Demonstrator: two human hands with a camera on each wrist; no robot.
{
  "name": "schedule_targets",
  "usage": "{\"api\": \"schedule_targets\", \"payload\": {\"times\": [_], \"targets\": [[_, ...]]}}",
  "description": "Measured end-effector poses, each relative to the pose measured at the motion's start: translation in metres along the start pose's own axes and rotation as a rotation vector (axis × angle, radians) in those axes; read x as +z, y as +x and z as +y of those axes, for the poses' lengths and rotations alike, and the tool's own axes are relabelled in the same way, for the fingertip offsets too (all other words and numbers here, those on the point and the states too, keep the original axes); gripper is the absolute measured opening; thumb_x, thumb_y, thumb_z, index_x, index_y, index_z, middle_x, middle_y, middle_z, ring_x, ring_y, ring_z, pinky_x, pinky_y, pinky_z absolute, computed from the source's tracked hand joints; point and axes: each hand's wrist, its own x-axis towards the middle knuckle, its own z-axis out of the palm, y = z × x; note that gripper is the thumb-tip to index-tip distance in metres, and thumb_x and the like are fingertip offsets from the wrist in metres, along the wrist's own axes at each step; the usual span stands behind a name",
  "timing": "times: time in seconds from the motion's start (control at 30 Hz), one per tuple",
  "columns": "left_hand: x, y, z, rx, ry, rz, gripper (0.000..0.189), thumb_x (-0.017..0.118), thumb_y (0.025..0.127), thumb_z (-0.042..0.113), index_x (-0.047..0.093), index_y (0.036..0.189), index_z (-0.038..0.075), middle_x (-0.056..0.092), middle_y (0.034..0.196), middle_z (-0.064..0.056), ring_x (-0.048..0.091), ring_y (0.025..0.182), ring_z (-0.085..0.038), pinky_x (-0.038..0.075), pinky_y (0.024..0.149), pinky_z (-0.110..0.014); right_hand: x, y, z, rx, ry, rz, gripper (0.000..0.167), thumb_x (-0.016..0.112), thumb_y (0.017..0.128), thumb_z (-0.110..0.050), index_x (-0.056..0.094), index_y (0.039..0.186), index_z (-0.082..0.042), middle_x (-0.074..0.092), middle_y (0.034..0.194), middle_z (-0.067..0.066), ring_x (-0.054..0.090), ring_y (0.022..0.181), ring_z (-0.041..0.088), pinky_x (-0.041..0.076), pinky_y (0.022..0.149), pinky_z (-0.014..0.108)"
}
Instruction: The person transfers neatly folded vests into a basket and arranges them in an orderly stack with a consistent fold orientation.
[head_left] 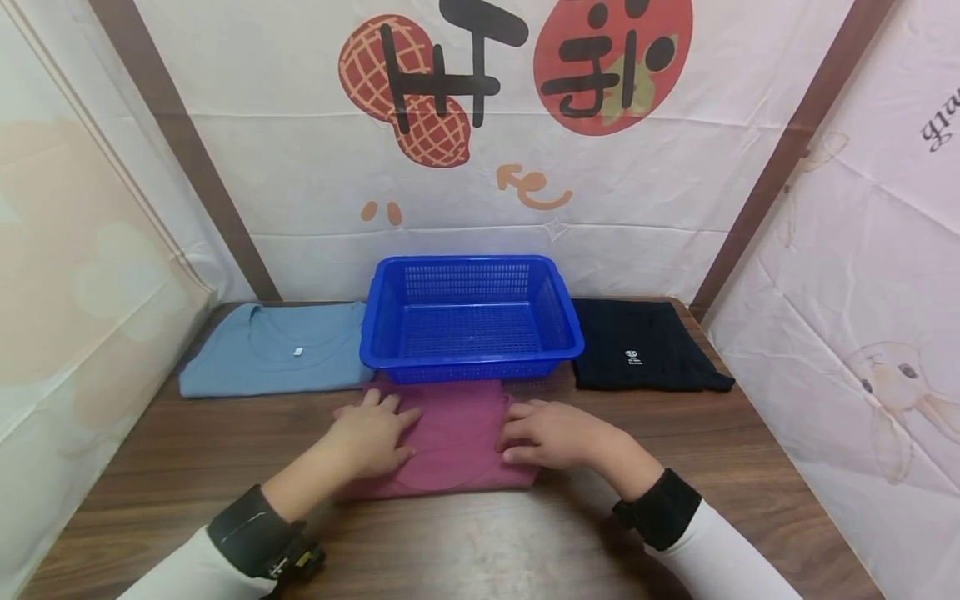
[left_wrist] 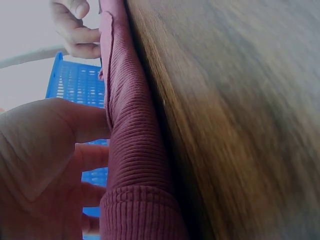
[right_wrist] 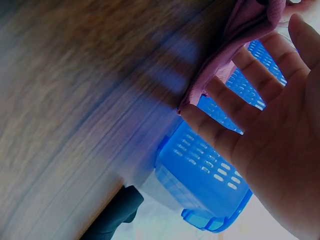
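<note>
A folded pink shirt (head_left: 450,442) lies flat on the table in front of the blue basket (head_left: 471,367). My left hand (head_left: 369,437) rests on its left part with fingers spread. On the right edge of the shirt, my right hand (head_left: 555,435) touches the cloth with its fingertips. The left wrist view shows the ribbed pink fabric (left_wrist: 137,135) as a thick folded edge, with thumb and fingers on its upper face. In the right wrist view the fingers (right_wrist: 250,75) stretch straight out to the shirt's side (right_wrist: 215,65).
A folded light blue shirt (head_left: 300,350) lies left of the basket, and a folded black shirt (head_left: 641,346) with a small white print lies to its right. The basket stands at the back of the wooden table (head_left: 480,542). A printed cloth wall (head_left: 300,167) rises behind.
</note>
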Motion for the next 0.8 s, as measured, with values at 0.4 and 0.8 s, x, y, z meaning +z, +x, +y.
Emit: {"api": "schedule_targets", "payload": {"times": [0.4,0.8], "targets": [[-0.002,0.011,0.012,-0.018,0.003,-0.035,0.063,0.066,0.092,0.058,0.06,0.145,0.024,0.056,0.144,-0.016,0.048,0.125,-0.041,0.047,0.082,-0.077,-0.005,-0.011,0.003,0.0,-0.018,-0.006,0.026,0.056,0.104,-0.045,0.072,0.119,-0.03,0.06,0.118,-0.01,0.058,0.114,0.015,0.048,0.101,0.038],[-0.004,0.014,0.023,0.019,-0.003,-0.033,0.063,0.065,0.093,0.056,0.059,0.145,0.022,0.058,0.139,-0.017,0.049,0.122,-0.04,0.051,0.086,-0.069,-0.006,-0.017,0.01,0.038,0.008,-0.013,0.025,0.056,0.104,-0.045,0.072,0.118,-0.031,0.059,0.119,-0.012,0.056,0.116,0.012,0.049,0.102,0.038]]}}
